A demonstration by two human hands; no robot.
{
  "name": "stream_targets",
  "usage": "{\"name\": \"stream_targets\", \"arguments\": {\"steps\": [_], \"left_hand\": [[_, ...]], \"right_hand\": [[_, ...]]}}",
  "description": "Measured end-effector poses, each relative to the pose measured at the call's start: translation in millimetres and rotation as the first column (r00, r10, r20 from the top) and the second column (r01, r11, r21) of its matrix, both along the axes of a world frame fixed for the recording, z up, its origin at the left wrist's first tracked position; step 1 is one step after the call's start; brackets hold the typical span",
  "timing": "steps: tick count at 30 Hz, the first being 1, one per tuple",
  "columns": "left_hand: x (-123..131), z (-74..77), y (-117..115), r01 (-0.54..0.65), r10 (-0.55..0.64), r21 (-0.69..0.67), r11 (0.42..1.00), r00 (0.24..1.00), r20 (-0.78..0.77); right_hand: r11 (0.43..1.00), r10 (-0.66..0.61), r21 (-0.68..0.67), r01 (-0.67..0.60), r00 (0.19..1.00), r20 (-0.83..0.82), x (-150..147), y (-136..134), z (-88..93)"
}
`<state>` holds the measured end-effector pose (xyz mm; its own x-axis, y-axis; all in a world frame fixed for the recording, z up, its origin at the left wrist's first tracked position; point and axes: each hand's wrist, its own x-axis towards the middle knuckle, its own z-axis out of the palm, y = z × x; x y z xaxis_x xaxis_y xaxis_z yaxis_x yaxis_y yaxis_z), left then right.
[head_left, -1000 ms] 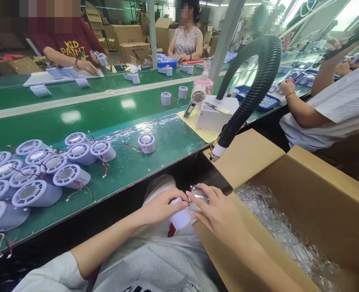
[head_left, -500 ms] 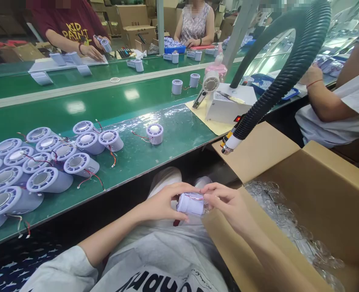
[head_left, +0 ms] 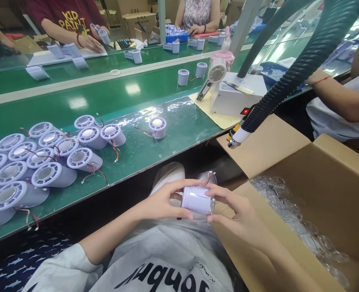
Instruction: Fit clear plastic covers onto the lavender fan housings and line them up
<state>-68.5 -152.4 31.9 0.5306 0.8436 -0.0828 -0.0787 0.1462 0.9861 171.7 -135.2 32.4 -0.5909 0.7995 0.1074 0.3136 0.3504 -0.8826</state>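
Lilac cylinder [head_left: 198,200], just in front of the desk [head_left: 185,117]: our left hand [head_left: 161,200] and right hand [head_left: 238,209] clasp its opposite ends. It should be light, stiff and slick; we'd take it by the side wall, sparing the fragile wires [head_left: 209,179]. We count one lone cylinder [head_left: 157,129], roughly seventeen clustered cylinders [head_left: 54,176], and two rear cylinders [head_left: 183,78].

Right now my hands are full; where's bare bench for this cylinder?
The near bench is bare between the lone cylinder and the yellow sheet; a narrower gap, with wires trailing in, separates that cylinder from the cluster crowding the bench's left end.
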Motion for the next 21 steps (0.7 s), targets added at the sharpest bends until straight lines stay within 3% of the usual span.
{"name": "stream_targets", "arguments": {"steps": [4,10,16,21], "left_hand": [[-1.7,5.4,-2.4,0.018,-0.015,0.093,0.996,0.999,-0.036],[-3.1,5.0,-6.2,0.028,-0.017,0.122,0.992,0.996,-0.09],[-3.5,5.3,-8.0,0.029,-0.013,0.124,0.992,0.992,-0.128],[-4.2,2.9,-8.5,0.033,-0.012,0.179,0.983,0.993,-0.119]], "right_hand": [[0.995,-0.001,-0.096,-0.002,0.999,-0.032,1.4,-1.8,8.2],[0.952,-0.031,-0.306,-0.001,0.995,-0.099,-0.3,-5.7,14.1],[0.813,-0.087,-0.581,-0.035,0.98,-0.181,-3.6,-7.1,16.0],[0.735,-0.111,-0.675,-0.059,0.972,-0.206,-5.3,-6.2,15.9]]}}
